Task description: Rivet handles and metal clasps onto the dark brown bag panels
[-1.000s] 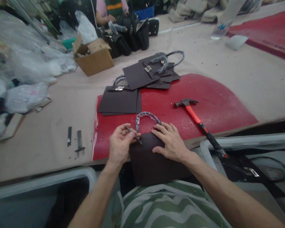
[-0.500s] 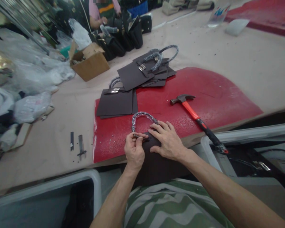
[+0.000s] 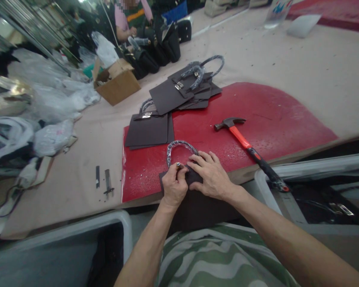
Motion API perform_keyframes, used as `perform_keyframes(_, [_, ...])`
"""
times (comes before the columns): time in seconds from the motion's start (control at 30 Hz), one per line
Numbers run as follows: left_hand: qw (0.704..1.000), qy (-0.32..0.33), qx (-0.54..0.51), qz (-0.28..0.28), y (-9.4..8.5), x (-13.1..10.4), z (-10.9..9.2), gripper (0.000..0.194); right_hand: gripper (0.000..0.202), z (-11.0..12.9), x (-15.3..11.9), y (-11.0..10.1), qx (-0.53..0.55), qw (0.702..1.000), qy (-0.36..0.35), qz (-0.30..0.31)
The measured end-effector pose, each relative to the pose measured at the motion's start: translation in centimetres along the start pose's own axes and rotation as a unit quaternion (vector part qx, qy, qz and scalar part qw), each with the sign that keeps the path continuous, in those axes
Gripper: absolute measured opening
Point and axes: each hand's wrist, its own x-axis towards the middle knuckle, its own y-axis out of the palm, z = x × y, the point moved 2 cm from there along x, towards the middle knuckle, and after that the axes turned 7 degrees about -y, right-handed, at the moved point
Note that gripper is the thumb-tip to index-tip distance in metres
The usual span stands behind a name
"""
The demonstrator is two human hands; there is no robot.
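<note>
While the left hand [image 3: 175,186] pinches a slim metal rod [image 3: 178,164], the right hand [image 3: 212,175] lies open, fingers spread, on a flat dark-brown panel [image 3: 203,211] at the front edge of a red mat [image 3: 275,115]. A plastic-wrapped loop handle [image 3: 181,143] arches beyond both. Similar dark-brown panels with handles [image 3: 170,95] lie behind; rightward, an orange-and-black claw hammer [image 3: 241,137] overhangs the beige tabletop [image 3: 251,56].
</note>
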Motion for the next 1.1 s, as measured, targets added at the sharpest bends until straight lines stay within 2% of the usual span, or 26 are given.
perform_keyframes(0.07, [0.999, 0.030, 0.004, 0.011, 0.0, 0.1, 0.1, 0.012, 0.063, -0.3, -0.2, -0.4, 0.041, 0.999, -0.013, -0.027])
perform_keyframes(0.17, [0.996, 0.080, 0.006, 0.045, 0.1, -0.4, 0.3, 0.013, 0.051, -1.7, -1.1, -2.2, 0.082, 0.990, -0.010, -0.111])
perform_keyframes(0.23, [0.995, 0.078, -0.002, 0.065, 0.2, -0.6, 0.4, 0.014, 0.041, -3.4, -2.1, -4.1, 0.041, 0.985, 0.047, -0.163])
perform_keyframes(0.27, [0.996, 0.062, -0.011, 0.065, 0.2, -0.6, 0.4, 0.014, 0.038, -4.4, -2.7, -5.1, 0.001, 0.981, 0.090, -0.170])
perform_keyframes(0.3, [0.997, 0.040, -0.022, 0.060, 0.2, -0.6, 0.4, 0.015, 0.037, -5.3, -3.4, -6.0, -0.044, 0.977, 0.136, -0.159])
perform_keyframes(0.37, [0.998, 0.001, -0.047, 0.050, 0.1, -0.3, 0.4, 0.015, 0.037, -7.2, -4.4, -7.6, -0.125, 0.962, 0.225, -0.092])
perform_keyframes(0.43, [0.997, -0.014, -0.063, 0.052, 0.1, -0.1, 0.4, 0.014, 0.034, -8.7, -4.9, -8.6, -0.145, 0.942, 0.302, -0.025])
perform_keyframes(0.53, [0.997, -0.017, -0.056, 0.057, 0.3, -0.1, 0.6, 0.013, 0.018, -10.0, -4.5, -9.2, -0.034, 0.919, 0.392, -0.009])
perform_keyframes(0.6, [0.997, -0.012, -0.045, 0.054, 0.4, -0.2, 0.6, 0.014, 0.016, -10.2, -3.6, -9.4, 0.045, 0.907, 0.418, -0.015])
perform_keyframes(0.73, [0.998, 0.024, -0.037, 0.049, 0.5, -0.3, 0.3, 0.014, 0.019, -8.7, -1.7, -10.9, 0.161, 0.901, 0.404, -0.012])
perform_keyframes(0.83, [0.998, 0.036, -0.040, 0.037, 0.6, -0.3, 0.1, 0.013, 0.024, -5.5, -1.6, -12.6, 0.219, 0.901, 0.374, -0.018])
perform_keyframes(0.9, [0.998, 0.037, -0.039, 0.031, 0.7, -0.3, 0.2, 0.013, 0.029, -2.7, -2.1, -13.6, 0.237, 0.907, 0.343, -0.061])
perform_keyframes(1.0, [0.999, 0.036, -0.033, 0.016, 0.9, -0.5, 0.5, 0.013, 0.036, 0.9, -3.3, -14.4, 0.163, 0.944, 0.237, -0.163])
perform_keyframes(1.03, [0.999, 0.035, -0.031, 0.012, 0.9, -0.5, 0.6, 0.013, 0.036, 1.9, -3.6, -14.4, 0.105, 0.961, 0.189, -0.170])
perform_keyframes(1.1, [0.999, 0.034, -0.029, 0.013, 1.0, -0.6, 0.8, 0.014, 0.034, 3.0, -4.2, -14.0, -0.019, 0.988, 0.109, -0.109])
